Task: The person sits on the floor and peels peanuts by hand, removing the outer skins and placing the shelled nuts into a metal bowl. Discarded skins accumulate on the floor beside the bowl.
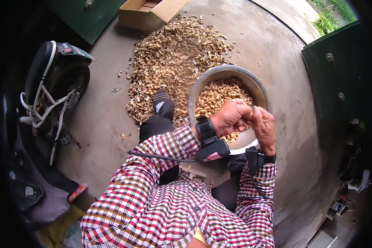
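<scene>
My left hand (232,119) and my right hand (264,127) meet above a round metal basin (260,90). The fingers of both are bent inward and the fingertips come together. Whatever may be pinched between them is hidden by the fingers. Inside the basin lies a heap of unshelled peanuts (215,94), partly covered by my left hand. Left of the basin, a wide pile of peanut shells (170,59) spreads over the floor. A black strap with a small device (213,150) is on my left wrist, and another device (254,159) sits on my right wrist.
An open cardboard box (139,18) stands behind the shell pile. My socked foot (161,99) rests at the pile's near edge. On the left is a bicycle-like vehicle with a black seat (40,66). Dark green metal panels (338,74) flank the concrete floor (291,93); clutter lies far right.
</scene>
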Demonstrator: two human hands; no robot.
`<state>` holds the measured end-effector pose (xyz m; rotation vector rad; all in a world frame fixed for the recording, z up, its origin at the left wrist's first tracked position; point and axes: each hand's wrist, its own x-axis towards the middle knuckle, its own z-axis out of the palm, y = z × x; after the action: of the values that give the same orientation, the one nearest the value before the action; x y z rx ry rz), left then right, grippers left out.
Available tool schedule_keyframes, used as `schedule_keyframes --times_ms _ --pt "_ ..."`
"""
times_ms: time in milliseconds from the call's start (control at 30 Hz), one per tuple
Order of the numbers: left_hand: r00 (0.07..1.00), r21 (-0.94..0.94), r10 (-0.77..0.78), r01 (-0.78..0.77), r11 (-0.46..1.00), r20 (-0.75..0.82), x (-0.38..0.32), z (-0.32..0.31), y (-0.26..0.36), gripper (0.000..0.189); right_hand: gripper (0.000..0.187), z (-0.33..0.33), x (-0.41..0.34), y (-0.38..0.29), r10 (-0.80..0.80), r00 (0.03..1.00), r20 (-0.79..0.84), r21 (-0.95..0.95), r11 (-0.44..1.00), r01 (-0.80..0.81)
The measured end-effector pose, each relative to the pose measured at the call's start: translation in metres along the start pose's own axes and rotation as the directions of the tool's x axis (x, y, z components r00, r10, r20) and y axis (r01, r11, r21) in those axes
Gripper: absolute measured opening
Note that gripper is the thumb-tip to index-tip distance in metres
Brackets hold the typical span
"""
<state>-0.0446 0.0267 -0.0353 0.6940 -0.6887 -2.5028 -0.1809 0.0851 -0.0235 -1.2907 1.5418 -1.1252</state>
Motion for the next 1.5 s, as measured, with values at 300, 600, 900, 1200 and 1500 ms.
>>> schedule_keyframes --times_ms 300,600,900,1200,1500 --pt "0.996 -0.191 -0.026 0.008 0.982 -0.09 -0.001 0.006 -0.003 0.005 0.027 0.012 -0.003 -0.003 -0.191 0.966 -0.173 -0.256 0.956 0.143" --pt "0.999 -0.173 0.043 -0.044 0.984 -0.012 -0.006 0.007 0.0 0.002 0.03 0.006 -0.003 0.006 0.147 0.973 -0.176 0.37 0.926 -0.073" --pt "0.988 0.004 0.121 -0.122 0.993 -0.1 -0.007 0.007 0.011 0.009 0.021 -0.014 -0.007 0.0 0.328 0.944 0.022 0.831 0.519 -0.2" --pt "0.995 0.056 0.066 -0.061 0.997 -0.081 -0.007 0.011 0.01 0.007 0.016 -0.019 -0.015 -0.012 0.189 0.98 0.063 0.753 0.635 -0.171" --pt "0.992 -0.021 -0.118 0.119 0.993 0.049 -0.004 0.012 0.014 0.008 0.018 -0.009 -0.013 -0.007 0.061 0.996 0.069 0.538 0.838 -0.089"
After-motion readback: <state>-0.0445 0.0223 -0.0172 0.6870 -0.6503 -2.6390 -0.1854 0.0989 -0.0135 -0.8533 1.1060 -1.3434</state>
